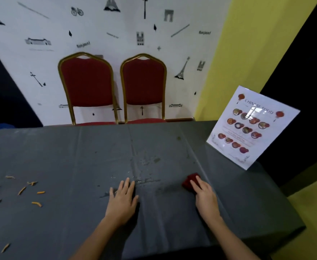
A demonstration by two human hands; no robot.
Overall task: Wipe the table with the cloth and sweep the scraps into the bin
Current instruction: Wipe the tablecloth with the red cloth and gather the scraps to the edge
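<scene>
Red and soft, the cloth (190, 181) lies bunched under the right hand (204, 194), fingers pressed together on its near edge, right of the wet smear (144, 166); it looks light and limp, best pinned flat under the palm. The left hand (123, 198) rests splayed left of the cloth; its long axis appears to run away toward the menu card (251, 126).

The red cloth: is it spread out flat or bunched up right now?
Bunched up. The red cloth shows as a small compact wad under the right hand fingertips, pressed on the grey table.
</scene>
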